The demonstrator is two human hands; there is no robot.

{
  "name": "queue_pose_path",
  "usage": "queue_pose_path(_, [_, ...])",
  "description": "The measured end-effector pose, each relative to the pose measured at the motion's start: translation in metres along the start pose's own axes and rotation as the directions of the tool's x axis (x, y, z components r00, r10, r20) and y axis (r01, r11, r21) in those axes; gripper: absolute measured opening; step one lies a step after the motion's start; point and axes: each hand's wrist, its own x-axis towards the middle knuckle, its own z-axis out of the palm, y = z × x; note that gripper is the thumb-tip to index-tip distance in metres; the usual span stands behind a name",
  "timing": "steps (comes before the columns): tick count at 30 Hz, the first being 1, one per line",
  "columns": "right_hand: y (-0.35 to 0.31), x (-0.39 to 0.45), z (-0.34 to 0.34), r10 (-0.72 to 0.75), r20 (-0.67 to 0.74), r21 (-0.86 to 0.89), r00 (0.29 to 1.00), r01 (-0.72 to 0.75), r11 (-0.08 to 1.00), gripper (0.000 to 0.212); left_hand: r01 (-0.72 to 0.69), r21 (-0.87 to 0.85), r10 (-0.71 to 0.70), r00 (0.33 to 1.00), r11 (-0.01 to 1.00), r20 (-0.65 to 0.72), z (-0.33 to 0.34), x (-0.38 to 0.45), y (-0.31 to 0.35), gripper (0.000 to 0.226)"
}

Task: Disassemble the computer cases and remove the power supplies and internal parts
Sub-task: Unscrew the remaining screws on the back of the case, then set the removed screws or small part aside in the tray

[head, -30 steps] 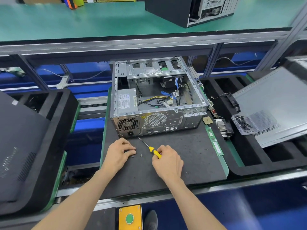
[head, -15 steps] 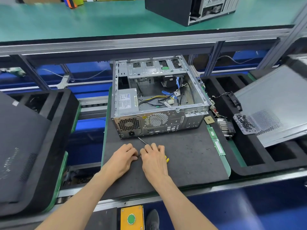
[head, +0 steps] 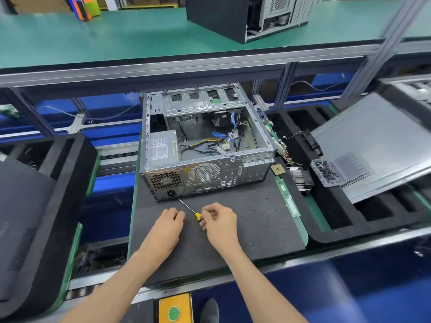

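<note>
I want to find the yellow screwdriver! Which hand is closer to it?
Right. The right hand pinches the screwdriver at its yellow handle; the left hand rests on the mat just left of it, not touching.

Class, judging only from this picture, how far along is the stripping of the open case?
Done: side panel off, heatsink and memory stick lie outside the case. In hand: right hand holds the screwdriver; left hand rests curled on the mat. Left: power supply and cables remain inside.

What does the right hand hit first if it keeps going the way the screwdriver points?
Likely the computer case: the right hand aims the screwdriver at its rear panel near the power socket. Depth unclear.
</note>
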Motion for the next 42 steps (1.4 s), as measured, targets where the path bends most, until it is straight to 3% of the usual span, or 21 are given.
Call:
queue_pose_path(3, [0.002,0.001,-0.009,0.096,-0.003,0.157,0.995,-0.095,0.983,0.019,0.105,-0.124,-0.117,0.988,0.987,-0.099,-0.005,0.001,0.018,0.030])
queue_pose_path(6, [-0.002,0.005,-0.014,0.240,0.016,0.388,0.971,-0.227,0.893,0.019,0.082,-0.313,-0.161,0.959,0.946,-0.234,-0.016,0.021,0.048,0.015])
queue_pose_path(8, [-0.006,0.007,-0.017,0.349,0.074,0.592,0.934,-0.322,0.738,0.022,-0.005,-0.380,-0.105,0.958,0.925,-0.267,-0.023,0.036,0.072,0.008])
queue_pose_path(12, [-0.011,0.017,-0.030,0.496,0.176,0.907,0.850,-0.335,0.254,0.036,-0.149,-0.404,0.072,0.977,0.903,-0.199,-0.029,0.059,0.101,0.012])
queue_pose_path(14, [-0.011,0.023,-0.039,0.515,0.175,0.940,0.839,-0.298,0.166,0.034,-0.166,-0.431,0.098,0.980,0.887,-0.175,-0.029,0.067,0.103,0.017])
queue_pose_path(19, [-0.007,0.034,-0.060,0.497,0.145,0.935,0.855,-0.283,0.214,0.036,-0.047,-0.638,-0.073,0.984,0.769,-0.160,-0.027,0.076,0.107,0.038])
queue_pose_path(22, [-0.005,0.044,-0.081,0.497,0.086,0.918,0.863,-0.262,0.297,0.038,0.061,-0.593,-0.154,0.982,0.803,-0.108,-0.014,0.083,0.109,0.034])
queue_pose_path(26, [-0.005,0.066,-0.135,0.519,-0.061,0.911,0.853,-0.164,0.377,0.031,0.005,-0.424,0.051,0.992,0.906,0.119,0.007,0.094,0.118,0.044])
queue_pose_path(31, [-0.001,0.092,-0.206,0.536,-0.201,0.909,0.820,-0.048,0.414,0.021,-0.085,-0.431,0.166,0.974,0.898,0.155,0.014,0.120,0.132,0.050])
queue_pose_path(37, [0.006,0.120,-0.275,0.542,-0.300,0.898,0.785,0.041,0.438,0.044,-0.097,-0.355,0.213,0.928,0.930,0.305,0.026,0.151,0.142,0.072])
queue_pose_path(42, [0.007,0.140,-0.314,0.532,-0.366,0.850,0.763,0.042,0.524,0.048,-0.083,-0.350,0.191,0.938,0.933,0.288,0.033,0.159,0.139,0.072])
